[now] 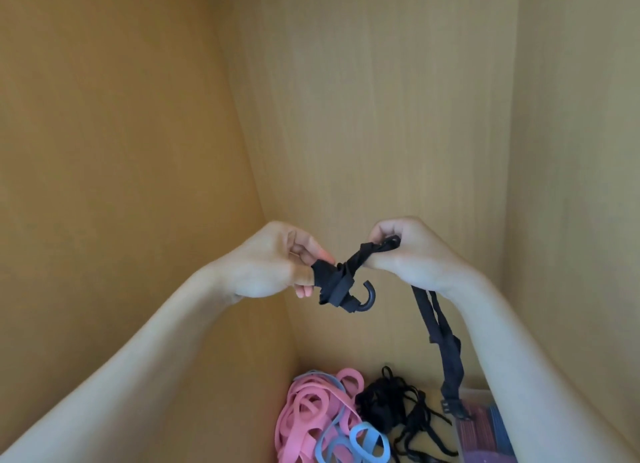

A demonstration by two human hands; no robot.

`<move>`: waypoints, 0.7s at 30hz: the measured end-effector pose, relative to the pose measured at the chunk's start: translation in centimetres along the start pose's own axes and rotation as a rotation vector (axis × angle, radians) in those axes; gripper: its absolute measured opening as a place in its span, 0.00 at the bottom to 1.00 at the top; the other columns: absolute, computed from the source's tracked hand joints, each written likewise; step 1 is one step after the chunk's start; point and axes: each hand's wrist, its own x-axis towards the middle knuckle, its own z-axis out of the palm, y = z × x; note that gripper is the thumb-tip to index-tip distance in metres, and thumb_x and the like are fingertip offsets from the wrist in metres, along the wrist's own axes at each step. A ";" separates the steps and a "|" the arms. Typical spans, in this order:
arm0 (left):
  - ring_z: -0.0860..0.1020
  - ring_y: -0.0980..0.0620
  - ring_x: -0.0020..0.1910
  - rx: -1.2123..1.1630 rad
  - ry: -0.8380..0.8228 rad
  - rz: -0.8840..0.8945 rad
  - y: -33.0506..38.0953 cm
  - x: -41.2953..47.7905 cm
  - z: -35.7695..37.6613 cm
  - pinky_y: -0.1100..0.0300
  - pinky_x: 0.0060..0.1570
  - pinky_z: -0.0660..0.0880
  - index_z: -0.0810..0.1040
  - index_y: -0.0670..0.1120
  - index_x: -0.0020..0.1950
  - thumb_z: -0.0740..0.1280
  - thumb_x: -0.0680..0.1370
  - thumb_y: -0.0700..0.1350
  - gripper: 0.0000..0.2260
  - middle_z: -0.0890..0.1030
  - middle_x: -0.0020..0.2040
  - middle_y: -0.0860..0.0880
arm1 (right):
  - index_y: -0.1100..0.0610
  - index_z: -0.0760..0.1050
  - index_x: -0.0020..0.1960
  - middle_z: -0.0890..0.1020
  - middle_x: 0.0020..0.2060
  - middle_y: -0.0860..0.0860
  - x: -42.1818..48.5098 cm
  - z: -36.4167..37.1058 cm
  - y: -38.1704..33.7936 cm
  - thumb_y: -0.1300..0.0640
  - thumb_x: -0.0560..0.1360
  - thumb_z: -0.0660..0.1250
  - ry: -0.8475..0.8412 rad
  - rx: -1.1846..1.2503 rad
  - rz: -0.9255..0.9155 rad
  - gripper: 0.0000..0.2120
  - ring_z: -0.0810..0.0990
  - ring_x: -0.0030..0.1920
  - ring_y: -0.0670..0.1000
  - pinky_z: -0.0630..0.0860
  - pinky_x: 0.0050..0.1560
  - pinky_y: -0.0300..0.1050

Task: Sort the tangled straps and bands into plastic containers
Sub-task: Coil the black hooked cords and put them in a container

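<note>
Two hands hold one black strap (337,286) up between them. The left hand (273,261) has its grip closed tight, with thumb and fingertips pinching the knotted bunch at the strap's end. Just right of and below that grip, a single black hook (369,294) curls out of the knot. The right hand (408,251) has its grip curled shut round the strap further along. Two lengths hang beneath it, ending over one clear plastic container (476,398). Well below both grips lie two touching heaps: pink and blue bands (311,417), too tangled to count, and thin black straps (391,407).
</note>
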 end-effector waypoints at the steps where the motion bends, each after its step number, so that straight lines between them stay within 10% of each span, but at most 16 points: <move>1: 0.82 0.53 0.33 0.001 0.016 -0.016 -0.1 0.0 0.3 0.56 0.40 0.79 0.85 0.50 0.42 0.69 0.75 0.27 0.16 0.85 0.38 0.48 | 0.57 0.76 0.38 0.73 0.25 0.41 -0.1 0.3 -0.5 0.59 0.72 0.75 0.026 -0.034 -0.003 0.08 0.67 0.25 0.44 0.65 0.27 0.34; 13: 0.82 0.56 0.37 0.111 0.545 -0.045 -1.9 0.8 2.7 0.66 0.34 0.78 0.80 0.50 0.47 0.65 0.73 0.31 0.14 0.83 0.38 0.52 | 0.57 0.74 0.47 0.77 0.25 0.50 -1.7 5.3 0.1 0.54 0.79 0.69 0.016 0.116 0.013 0.07 0.76 0.23 0.50 0.74 0.28 0.42; 21: 0.83 0.56 0.35 -0.221 0.810 -0.092 -2.6 0.8 2.8 0.65 0.34 0.79 0.80 0.46 0.53 0.67 0.76 0.33 0.10 0.84 0.40 0.47 | 0.58 0.79 0.47 0.79 0.27 0.53 -3.0 7.2 0.1 0.56 0.84 0.62 0.025 0.298 -0.063 0.11 0.80 0.27 0.55 0.78 0.33 0.45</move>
